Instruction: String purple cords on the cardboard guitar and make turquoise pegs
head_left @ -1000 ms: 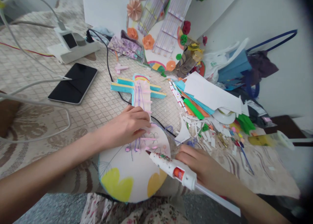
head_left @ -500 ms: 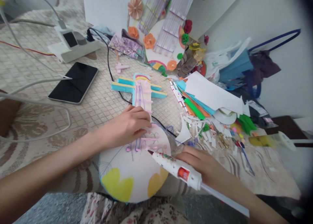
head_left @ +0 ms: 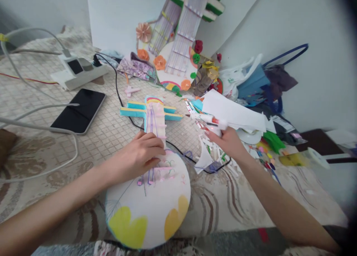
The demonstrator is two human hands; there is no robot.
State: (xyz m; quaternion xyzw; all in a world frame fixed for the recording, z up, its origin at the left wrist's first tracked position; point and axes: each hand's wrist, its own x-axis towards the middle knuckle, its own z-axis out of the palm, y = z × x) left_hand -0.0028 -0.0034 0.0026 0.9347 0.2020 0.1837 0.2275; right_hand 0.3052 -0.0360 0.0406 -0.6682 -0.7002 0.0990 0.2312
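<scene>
head view. paper guitar (head_left: 147, 200) lying flat on the patterned spread (head_left: 41, 163), its round white body with yellow hearts at the near edge, its neck running away toward the middle, where teal crossbars (head_left: 131, 111) flank the headstock. left hand (head_left: 142, 155) palm down on the joint of neck and body, fingers bent and pressing on pink strips (head_left: 164, 169) and purple strings; it grips nothing. right hand (head_left: 227, 140) raised right of the neck, clenched around a white glue gun (head_left: 208, 119) whose nozzle points left toward the headstock, apart from it. below that hand, cut paper scraps (head_left: 206, 157) and a black cable (head_left: 122, 103) that passes under the neck. stacked coloured sheets (head_left: 234, 112) just behind the gun. dark phone (head_left: 79, 110) screen up toward the left edge, well apart from the guitar; white power strip (head_left: 79, 72) beyond it near the far left corner. two finished guitars with paper flowers (head_left: 178, 51) leaning on the wall at the far edge.
</scene>
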